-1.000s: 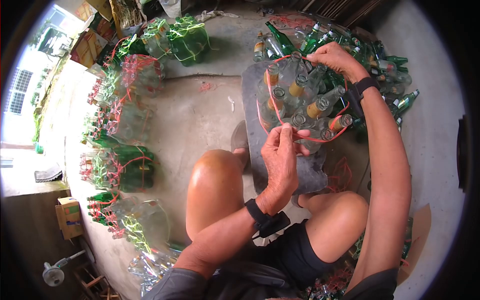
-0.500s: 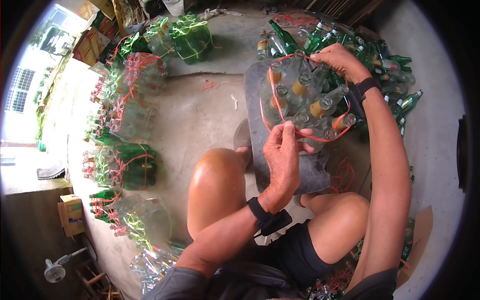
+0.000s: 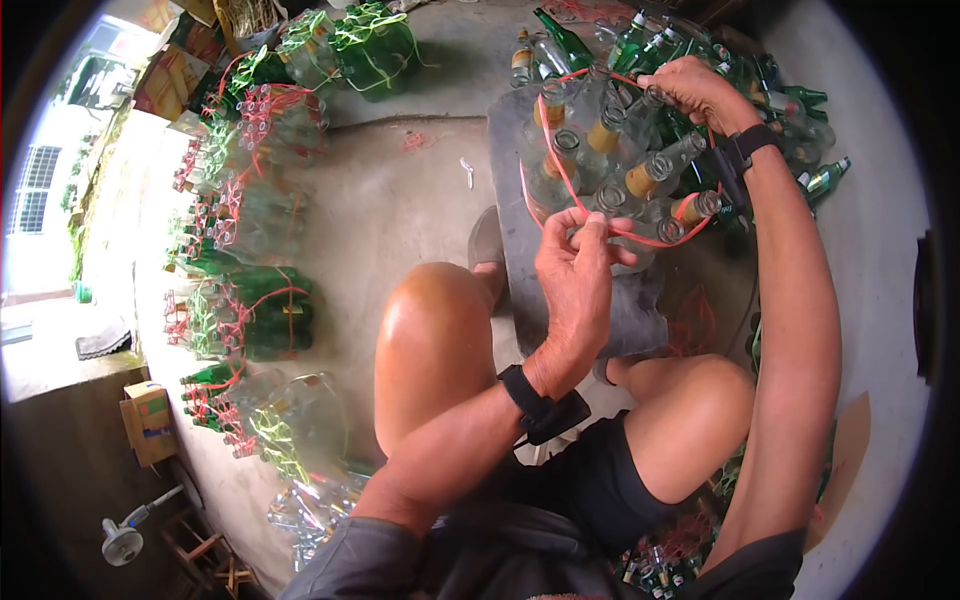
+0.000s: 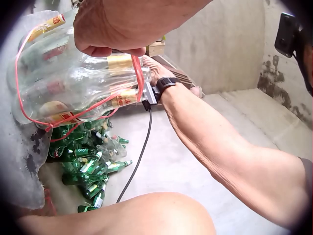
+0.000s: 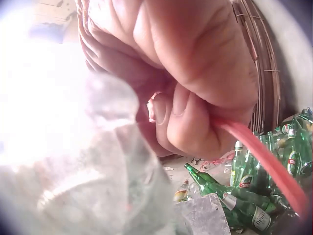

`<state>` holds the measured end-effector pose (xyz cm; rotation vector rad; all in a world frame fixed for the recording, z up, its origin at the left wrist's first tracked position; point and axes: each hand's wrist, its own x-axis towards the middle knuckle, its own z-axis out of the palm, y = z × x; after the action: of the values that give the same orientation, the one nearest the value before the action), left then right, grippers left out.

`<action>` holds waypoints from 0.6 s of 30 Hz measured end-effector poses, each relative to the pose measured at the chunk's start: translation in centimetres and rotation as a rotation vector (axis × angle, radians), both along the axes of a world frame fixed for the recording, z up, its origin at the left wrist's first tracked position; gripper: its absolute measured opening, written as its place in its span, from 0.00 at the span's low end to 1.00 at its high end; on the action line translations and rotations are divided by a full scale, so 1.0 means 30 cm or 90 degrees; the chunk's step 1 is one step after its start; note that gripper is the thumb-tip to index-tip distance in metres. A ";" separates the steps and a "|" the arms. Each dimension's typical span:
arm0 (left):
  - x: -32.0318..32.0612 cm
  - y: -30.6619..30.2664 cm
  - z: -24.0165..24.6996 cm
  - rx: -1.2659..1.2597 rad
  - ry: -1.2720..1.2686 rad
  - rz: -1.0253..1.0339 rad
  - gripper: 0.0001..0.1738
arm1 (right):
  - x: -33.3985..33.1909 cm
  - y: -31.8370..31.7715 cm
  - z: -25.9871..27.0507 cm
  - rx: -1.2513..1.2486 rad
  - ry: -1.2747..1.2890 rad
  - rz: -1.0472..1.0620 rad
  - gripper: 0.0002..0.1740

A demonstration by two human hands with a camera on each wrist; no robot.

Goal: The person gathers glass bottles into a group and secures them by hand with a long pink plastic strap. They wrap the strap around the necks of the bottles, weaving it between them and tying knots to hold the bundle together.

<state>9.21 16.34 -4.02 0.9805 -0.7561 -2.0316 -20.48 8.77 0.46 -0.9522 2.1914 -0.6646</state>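
Observation:
A cluster of clear glass bottles [image 3: 603, 133] with yellowish neck labels stands upright on a dark grey slab [image 3: 560, 320]. Red plastic twine [image 3: 551, 150] loops around the bunch near the necks. At the near side, my left hand [image 3: 578, 275] pinches this twine between thumb and fingers, right by the bottle mouths. My right hand [image 3: 700, 98] grips the loop's far side, its curled fingers [image 5: 188, 122] closed on the red strand in the right wrist view. In the left wrist view, twine also runs low around the bottles [image 4: 73, 78], and the left hand's [image 4: 132, 24] fingertips are partly hidden.
Loose green bottles [image 3: 820, 180] are heaped behind and right of the slab. Tied bundles of bottles [image 3: 275, 320] line the left side. Red twine scraps [image 3: 692, 320] lie beside the slab. A cardboard box [image 3: 148, 422] and a fan [image 3: 122, 543] are far left.
The head view has tilted, so the scene sits higher. My right hand has shifted slightly rightward along the loop. My left hand's fingers have drawn in closer at the twine.

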 end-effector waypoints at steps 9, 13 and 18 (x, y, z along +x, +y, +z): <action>-0.002 0.017 0.014 0.000 0.010 -0.015 0.13 | -0.005 0.100 0.008 0.025 -0.005 0.025 0.22; -0.010 0.042 -0.001 -0.025 0.015 -0.033 0.15 | -0.007 0.160 -0.014 -0.030 -0.038 -0.004 0.22; -0.022 0.080 -0.032 -0.135 -0.012 -0.035 0.22 | 0.016 0.259 -0.073 -0.196 -0.033 -0.021 0.23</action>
<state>8.55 18.74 -4.98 0.8663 -0.9970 -1.9438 -20.01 16.55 -1.73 -1.0383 2.0998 -1.0524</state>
